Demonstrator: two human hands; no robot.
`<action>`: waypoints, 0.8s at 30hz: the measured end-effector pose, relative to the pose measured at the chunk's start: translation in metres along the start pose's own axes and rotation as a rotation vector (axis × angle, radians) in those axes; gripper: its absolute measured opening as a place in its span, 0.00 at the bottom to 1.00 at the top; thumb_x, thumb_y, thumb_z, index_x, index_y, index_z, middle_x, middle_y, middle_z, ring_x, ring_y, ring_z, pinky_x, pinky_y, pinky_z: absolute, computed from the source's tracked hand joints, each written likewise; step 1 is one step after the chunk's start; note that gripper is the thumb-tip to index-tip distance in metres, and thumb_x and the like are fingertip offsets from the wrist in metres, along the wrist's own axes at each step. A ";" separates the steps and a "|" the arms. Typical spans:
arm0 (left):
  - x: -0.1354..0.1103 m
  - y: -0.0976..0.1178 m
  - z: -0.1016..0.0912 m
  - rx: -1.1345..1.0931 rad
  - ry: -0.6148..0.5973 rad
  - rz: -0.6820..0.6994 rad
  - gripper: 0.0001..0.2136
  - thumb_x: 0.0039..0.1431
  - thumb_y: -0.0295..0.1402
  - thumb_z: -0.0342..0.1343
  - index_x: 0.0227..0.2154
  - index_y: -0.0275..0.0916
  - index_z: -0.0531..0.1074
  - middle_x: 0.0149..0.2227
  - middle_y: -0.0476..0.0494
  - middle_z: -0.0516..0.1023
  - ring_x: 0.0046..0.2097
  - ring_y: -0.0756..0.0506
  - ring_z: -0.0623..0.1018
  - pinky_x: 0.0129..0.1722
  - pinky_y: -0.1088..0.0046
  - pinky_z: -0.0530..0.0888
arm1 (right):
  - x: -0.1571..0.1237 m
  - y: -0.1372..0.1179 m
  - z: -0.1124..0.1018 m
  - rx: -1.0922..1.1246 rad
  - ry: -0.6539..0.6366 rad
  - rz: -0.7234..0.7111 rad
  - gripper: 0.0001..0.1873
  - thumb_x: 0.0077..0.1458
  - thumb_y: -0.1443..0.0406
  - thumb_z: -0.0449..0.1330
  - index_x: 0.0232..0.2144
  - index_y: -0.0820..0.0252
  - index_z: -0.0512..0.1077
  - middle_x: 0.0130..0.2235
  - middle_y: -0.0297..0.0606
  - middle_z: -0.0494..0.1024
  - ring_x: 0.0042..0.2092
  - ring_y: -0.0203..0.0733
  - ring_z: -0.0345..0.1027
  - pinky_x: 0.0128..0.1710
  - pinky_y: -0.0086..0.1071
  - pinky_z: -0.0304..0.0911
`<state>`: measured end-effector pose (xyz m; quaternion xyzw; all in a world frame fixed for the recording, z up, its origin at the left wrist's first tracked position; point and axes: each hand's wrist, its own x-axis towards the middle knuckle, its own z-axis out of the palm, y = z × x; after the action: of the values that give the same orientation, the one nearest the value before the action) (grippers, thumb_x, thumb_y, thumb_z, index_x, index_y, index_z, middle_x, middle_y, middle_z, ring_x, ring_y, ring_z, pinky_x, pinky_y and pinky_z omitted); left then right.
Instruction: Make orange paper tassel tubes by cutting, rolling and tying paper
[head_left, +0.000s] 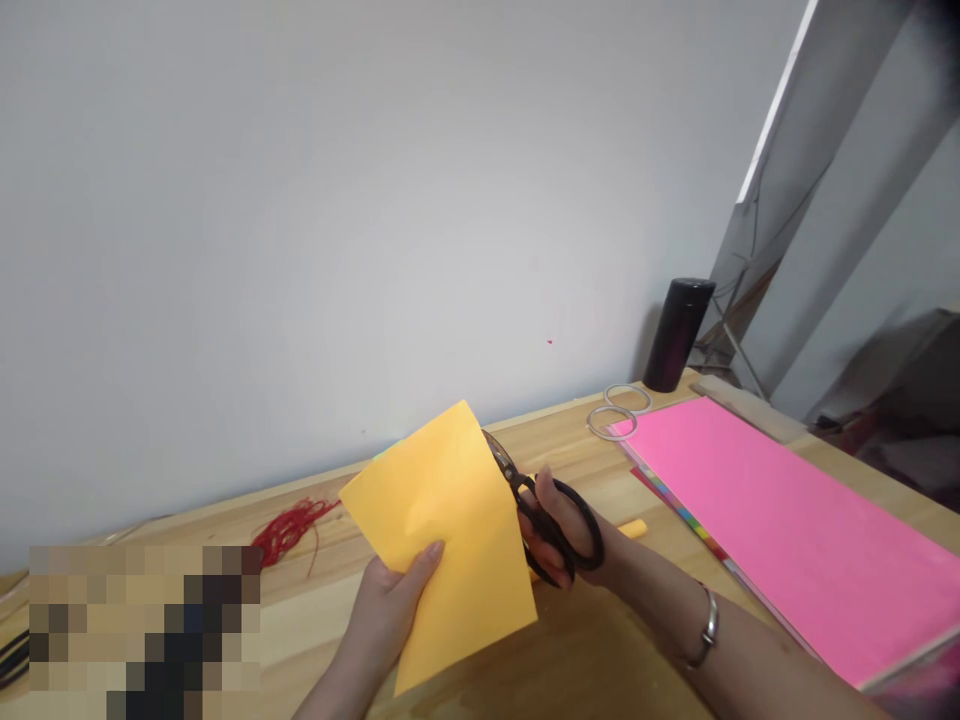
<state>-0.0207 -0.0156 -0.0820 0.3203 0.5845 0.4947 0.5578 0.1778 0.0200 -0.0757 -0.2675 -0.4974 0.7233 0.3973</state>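
A sheet of yellow-orange paper [457,530] is held up over the wooden table, tilted, by my left hand [397,600]. The thumb presses on its face and the other fingers go behind it. My right hand [566,525] grips a pair of scissors [559,530] by their black handles. The blades meet the paper's right edge, and their tips are hidden behind the sheet. Just past my right wrist, which wears a silver bangle [709,625], a small yellow-orange roll [632,529] shows on the table.
On the right, pink paper [780,530] lies over a stack with multicoloured edges. Two pale rings [612,423] rest near a black cylindrical bottle [679,335] at the back corner. Tangled red string [292,530] lies at left on the table [465,690]; the lower left is pixelated.
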 end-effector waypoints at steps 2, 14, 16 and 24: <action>0.000 -0.001 0.000 0.002 -0.007 0.004 0.09 0.49 0.28 0.59 0.35 0.33 0.74 0.32 0.40 0.82 0.32 0.40 0.81 0.32 0.67 0.77 | 0.000 0.000 0.000 0.006 -0.003 0.005 0.37 0.45 0.34 0.40 0.18 0.61 0.60 0.07 0.24 0.55 0.07 0.28 0.47 0.06 0.22 0.43; -0.001 0.000 0.001 0.013 -0.015 0.021 0.12 0.46 0.31 0.62 0.35 0.34 0.74 0.33 0.40 0.82 0.33 0.40 0.80 0.31 0.69 0.77 | 0.003 0.002 0.000 0.044 -0.004 -0.030 0.35 0.46 0.35 0.42 0.17 0.61 0.60 0.07 0.24 0.56 0.07 0.28 0.47 0.06 0.22 0.44; 0.000 0.000 0.001 0.004 -0.010 0.009 0.12 0.46 0.30 0.61 0.36 0.34 0.74 0.33 0.40 0.82 0.33 0.40 0.80 0.31 0.68 0.77 | 0.003 0.003 0.002 0.054 -0.006 -0.034 0.36 0.45 0.35 0.42 0.17 0.61 0.60 0.07 0.25 0.56 0.07 0.29 0.48 0.05 0.22 0.44; -0.001 0.000 0.001 0.014 -0.015 -0.032 0.11 0.49 0.28 0.59 0.38 0.34 0.73 0.34 0.39 0.81 0.33 0.40 0.81 0.31 0.68 0.77 | 0.002 0.000 0.006 0.063 0.026 0.013 0.36 0.40 0.33 0.44 0.17 0.60 0.59 0.06 0.24 0.56 0.06 0.29 0.47 0.04 0.22 0.43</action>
<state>-0.0193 -0.0157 -0.0812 0.3188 0.5886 0.4792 0.5677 0.1720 0.0192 -0.0738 -0.2674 -0.4674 0.7375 0.4075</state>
